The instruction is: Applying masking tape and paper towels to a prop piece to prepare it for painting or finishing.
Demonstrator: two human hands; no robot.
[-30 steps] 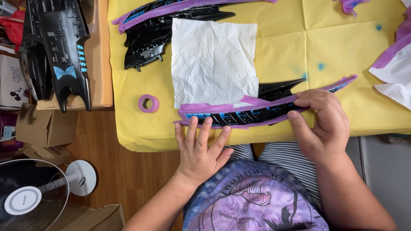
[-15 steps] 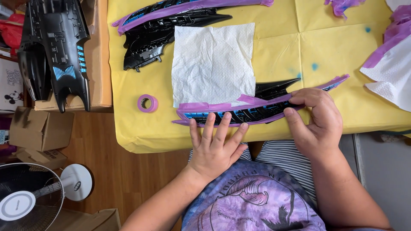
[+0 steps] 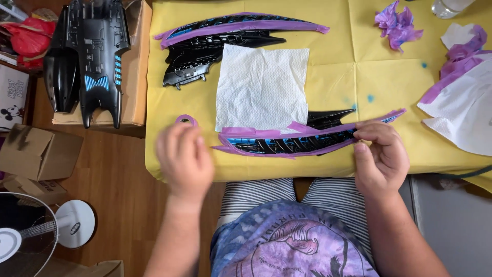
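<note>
Both hands work at the near edge of the yellow worktop (image 3: 328,56). Right hand (image 3: 382,156) pinches the taped black part (image 3: 302,141); left hand (image 3: 183,156) is blurred, near the tape roll (image 3: 186,120). Tape already edges both parts; crumpled tape lies far right.

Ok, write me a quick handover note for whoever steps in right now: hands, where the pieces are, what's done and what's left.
Left hand: blurred, open, holding nothing, just below the purple tape roll at the table's near edge.
Right hand: fingertips pinching the right end of the near black and blue panel.
Near panel: lies on the yellow table cover, purple tape along both long edges, a white paper towel overlapping its upper edge.
Done: a second panel at the far side also carries tape along its upper edge.
Left: the black and blue middle strip of the near panel is uncovered. Crumpled used tape lies far right.
</note>
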